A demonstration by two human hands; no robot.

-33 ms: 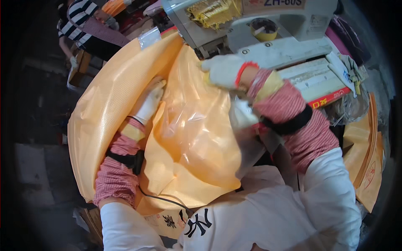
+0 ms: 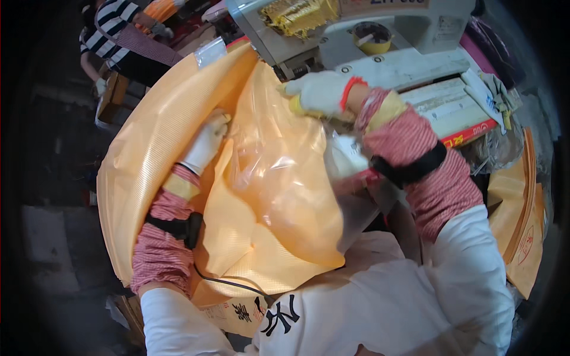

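Around my station: round yellow tape roll (image 2: pixel 377 47) at my 1 o'clock, lying on its flat side. Dark purple bundle (image 2: pixel 496 53) at 2. Grey-and-white fabric glove (image 2: pixel 502 98) past 2, crumpled clear plastic film (image 2: pixel 497 149) just short of 3. Co-worker in black-and-white striped top (image 2: pixel 116 24) at my 10–11, brown cardboard box (image 2: pixel 114 98) at 10, near them.
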